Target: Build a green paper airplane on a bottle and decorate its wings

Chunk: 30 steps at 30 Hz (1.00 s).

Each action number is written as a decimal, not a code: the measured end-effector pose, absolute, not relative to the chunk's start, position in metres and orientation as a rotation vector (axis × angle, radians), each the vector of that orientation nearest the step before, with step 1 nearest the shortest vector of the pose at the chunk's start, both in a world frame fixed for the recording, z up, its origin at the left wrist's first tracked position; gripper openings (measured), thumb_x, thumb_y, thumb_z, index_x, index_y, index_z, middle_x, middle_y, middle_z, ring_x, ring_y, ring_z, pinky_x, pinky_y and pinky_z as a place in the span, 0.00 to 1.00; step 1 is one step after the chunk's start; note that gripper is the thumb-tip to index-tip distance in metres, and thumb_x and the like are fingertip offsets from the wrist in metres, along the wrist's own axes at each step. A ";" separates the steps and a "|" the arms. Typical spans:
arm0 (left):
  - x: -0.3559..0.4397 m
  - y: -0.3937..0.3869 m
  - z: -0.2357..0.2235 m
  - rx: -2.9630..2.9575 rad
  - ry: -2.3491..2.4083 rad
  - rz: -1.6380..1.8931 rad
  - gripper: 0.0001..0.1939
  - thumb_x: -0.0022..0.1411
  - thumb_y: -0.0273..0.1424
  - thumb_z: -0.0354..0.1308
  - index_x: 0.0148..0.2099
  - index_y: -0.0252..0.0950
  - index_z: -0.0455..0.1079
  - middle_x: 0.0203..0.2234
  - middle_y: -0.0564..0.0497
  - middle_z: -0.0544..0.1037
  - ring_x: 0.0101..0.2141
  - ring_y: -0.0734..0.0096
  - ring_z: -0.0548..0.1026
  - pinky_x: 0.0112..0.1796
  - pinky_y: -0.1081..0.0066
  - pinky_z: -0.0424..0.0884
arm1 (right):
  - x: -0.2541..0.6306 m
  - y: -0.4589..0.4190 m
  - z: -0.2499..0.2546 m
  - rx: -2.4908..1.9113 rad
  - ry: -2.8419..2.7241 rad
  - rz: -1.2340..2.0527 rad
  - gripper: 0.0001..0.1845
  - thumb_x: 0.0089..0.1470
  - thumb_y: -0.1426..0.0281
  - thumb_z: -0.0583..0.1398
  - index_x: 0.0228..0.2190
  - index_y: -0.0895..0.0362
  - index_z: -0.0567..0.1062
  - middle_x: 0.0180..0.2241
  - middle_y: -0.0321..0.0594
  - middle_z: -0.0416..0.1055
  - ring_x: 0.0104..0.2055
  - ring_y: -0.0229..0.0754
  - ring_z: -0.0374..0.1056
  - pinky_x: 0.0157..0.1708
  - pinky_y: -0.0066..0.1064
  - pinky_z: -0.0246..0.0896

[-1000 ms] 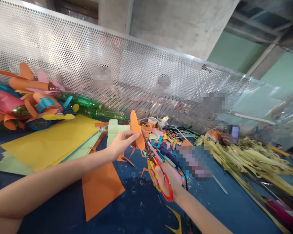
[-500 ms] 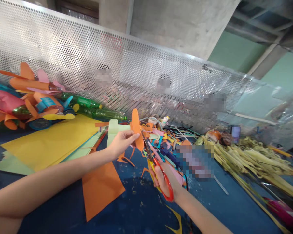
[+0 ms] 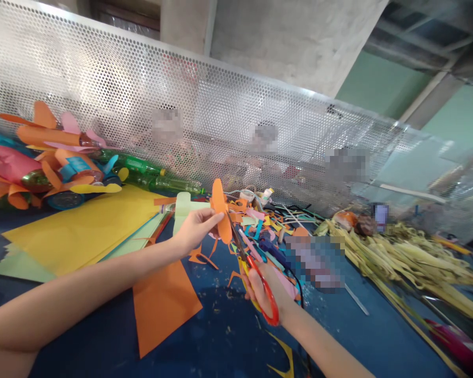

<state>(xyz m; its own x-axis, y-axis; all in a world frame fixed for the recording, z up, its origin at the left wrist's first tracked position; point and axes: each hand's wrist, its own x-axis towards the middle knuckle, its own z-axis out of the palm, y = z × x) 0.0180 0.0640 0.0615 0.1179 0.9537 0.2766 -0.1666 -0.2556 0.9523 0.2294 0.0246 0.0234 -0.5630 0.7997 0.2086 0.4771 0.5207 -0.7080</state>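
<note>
Pinched between the thumb and fingers of my left hand (image 3: 199,228) is an orange paper cutout (image 3: 219,202), long and rounded at its ends, held upright above the blue table. My right hand (image 3: 262,289) grips scissors (image 3: 268,294) with red and yellow handles. Their dark blades point up and left, the tips at the right edge of the cutout; whether they touch the paper I cannot tell. Below my left wrist lies an orange paper sheet (image 3: 165,304). Behind that hand is a pale green paper piece (image 3: 183,205).
Yellow sheets (image 3: 86,226) lie at left over pale green ones. Paper-wrapped bottles (image 3: 49,137) and green bottles (image 3: 142,167) stand behind them. Paper scraps (image 3: 260,218) and a dark blue glue gun (image 3: 274,249) lie beyond the scissors. Dried stalks (image 3: 402,252) fill the right. A perforated metal screen (image 3: 228,105) runs behind.
The orange cutout has turned slightly, from leaning left to more upright. Both hands keep nearly the same place and grip.
</note>
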 end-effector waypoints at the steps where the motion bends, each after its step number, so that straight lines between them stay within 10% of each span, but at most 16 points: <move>1: 0.018 0.064 0.062 1.348 0.862 1.366 0.17 0.54 0.44 0.59 0.31 0.32 0.71 0.22 0.52 0.75 0.22 0.76 0.72 0.25 0.77 0.67 | 0.228 0.023 0.026 -1.029 -2.251 0.814 0.30 0.59 0.49 0.40 0.22 0.55 0.67 0.17 0.36 0.62 0.18 0.38 0.62 0.19 0.29 0.59; 30: 0.024 0.053 0.057 1.696 0.924 1.283 0.18 0.60 0.41 0.53 0.25 0.34 0.67 0.20 0.53 0.72 0.21 0.75 0.69 0.26 0.75 0.67 | 0.224 0.019 0.034 -0.932 -2.271 0.719 0.28 0.59 0.49 0.39 0.27 0.55 0.65 0.22 0.38 0.62 0.26 0.41 0.62 0.33 0.35 0.62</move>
